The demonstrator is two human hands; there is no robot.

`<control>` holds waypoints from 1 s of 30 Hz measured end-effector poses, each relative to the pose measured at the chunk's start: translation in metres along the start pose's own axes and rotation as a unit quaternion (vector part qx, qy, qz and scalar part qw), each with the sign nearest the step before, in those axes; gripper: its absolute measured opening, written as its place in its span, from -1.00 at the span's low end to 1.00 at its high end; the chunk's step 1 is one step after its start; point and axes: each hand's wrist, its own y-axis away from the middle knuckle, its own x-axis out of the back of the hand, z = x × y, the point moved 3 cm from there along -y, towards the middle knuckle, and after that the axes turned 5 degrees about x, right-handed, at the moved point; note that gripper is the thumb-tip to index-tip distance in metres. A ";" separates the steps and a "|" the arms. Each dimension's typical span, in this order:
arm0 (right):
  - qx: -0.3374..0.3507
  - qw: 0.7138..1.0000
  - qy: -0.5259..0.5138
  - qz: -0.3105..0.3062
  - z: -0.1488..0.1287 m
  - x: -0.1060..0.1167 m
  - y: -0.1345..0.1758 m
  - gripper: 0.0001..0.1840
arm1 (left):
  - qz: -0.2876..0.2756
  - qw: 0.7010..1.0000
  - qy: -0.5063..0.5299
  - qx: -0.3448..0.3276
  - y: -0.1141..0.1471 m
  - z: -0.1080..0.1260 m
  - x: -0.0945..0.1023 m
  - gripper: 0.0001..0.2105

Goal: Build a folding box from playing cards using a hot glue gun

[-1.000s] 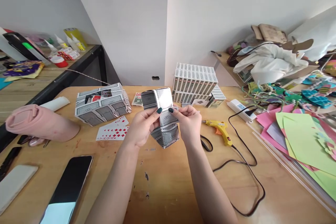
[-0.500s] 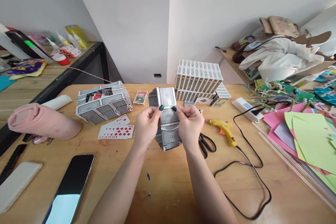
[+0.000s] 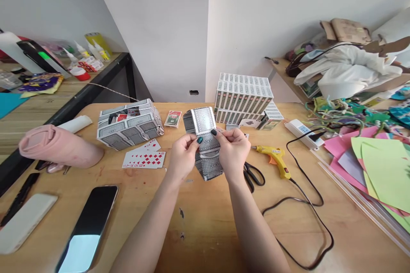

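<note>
On the table (image 3: pixel 205 230), a stack of card packs (image 3: pixel 243 98) stands behind the folded card piece (image 3: pixel 204 120), held up before me: my left hand (image 3: pixel 182 158) and right hand (image 3: pixel 235 152) pinch it between thumb and fingers. To my right lie the glue gun (image 3: pixel 279 161) and scissors (image 3: pixel 248 184).

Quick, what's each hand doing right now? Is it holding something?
Left hand: closed, pinching one side of the folded-card piece.
Right hand: closed, pinching the other side of that same piece.
</note>
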 end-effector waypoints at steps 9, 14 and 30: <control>0.040 0.998 0.041 0.022 -0.003 0.004 -0.002 -0.82 | 0.017 0.996 -0.064 -0.057 0.015 0.008 -0.003 -0.82; 0.043 0.998 0.045 0.002 -0.002 0.001 0.002 -0.81 | -0.031 0.998 -0.057 0.012 0.019 0.006 0.001 -0.81; 0.069 0.995 0.074 0.000 -0.004 0.001 0.002 -0.82 | -0.019 0.996 -0.090 -0.001 0.019 -0.006 0.006 -0.80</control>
